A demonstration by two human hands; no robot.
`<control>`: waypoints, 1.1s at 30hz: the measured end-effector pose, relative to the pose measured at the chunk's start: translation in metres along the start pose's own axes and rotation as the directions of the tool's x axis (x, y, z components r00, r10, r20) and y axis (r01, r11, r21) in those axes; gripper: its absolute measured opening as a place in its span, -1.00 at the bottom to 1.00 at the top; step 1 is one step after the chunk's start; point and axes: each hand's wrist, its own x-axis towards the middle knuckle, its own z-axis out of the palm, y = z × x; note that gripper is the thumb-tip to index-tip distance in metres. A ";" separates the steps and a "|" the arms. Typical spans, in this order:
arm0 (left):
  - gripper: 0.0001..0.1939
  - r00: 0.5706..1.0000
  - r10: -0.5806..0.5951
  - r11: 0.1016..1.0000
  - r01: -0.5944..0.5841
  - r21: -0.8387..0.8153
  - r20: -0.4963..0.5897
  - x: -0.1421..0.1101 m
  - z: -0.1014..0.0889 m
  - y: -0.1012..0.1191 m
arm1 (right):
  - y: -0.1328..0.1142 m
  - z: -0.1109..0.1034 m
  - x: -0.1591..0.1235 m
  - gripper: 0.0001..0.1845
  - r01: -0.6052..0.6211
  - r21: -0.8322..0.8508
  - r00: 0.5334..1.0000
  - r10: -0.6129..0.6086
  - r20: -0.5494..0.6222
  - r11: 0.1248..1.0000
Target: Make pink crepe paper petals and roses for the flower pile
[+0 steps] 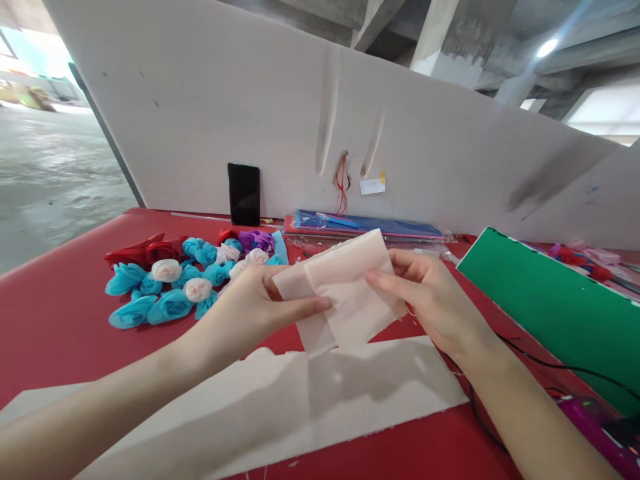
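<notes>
Left hand (273,300) and right hand (425,287) both pinch folded cloth (350,287), held up above white strip (300,400) on red table (400,447). Blue, white, red, purple flowers (170,305) lie left; phone (244,194) leans on wall (200,100).

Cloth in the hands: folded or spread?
Folded: the pale cloth between left hand and right hand shows stacked layers along its top edge, with another flap behind.

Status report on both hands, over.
Left hand, right hand: both pinching folded pale-pink fabric. Fabric held above long off-white cloth strip. Nothing between hands and fabric.
</notes>
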 end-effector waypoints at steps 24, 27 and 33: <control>-0.74 0.995 -0.041 0.986 0.025 -0.162 -0.096 -0.008 0.004 0.018 | -0.001 0.001 0.000 -0.77 0.031 0.073 0.998 -0.035 0.057 0.997; -0.72 0.995 -0.030 0.991 0.017 -0.130 -0.096 -0.007 0.003 0.014 | -0.001 0.001 0.000 -0.78 0.031 0.075 0.998 -0.035 0.050 0.997; -0.62 0.996 0.011 1.000 -0.010 0.020 -0.086 -0.001 0.001 0.002 | 0.000 0.001 0.001 -0.88 0.009 0.023 1.000 -0.008 -0.018 1.000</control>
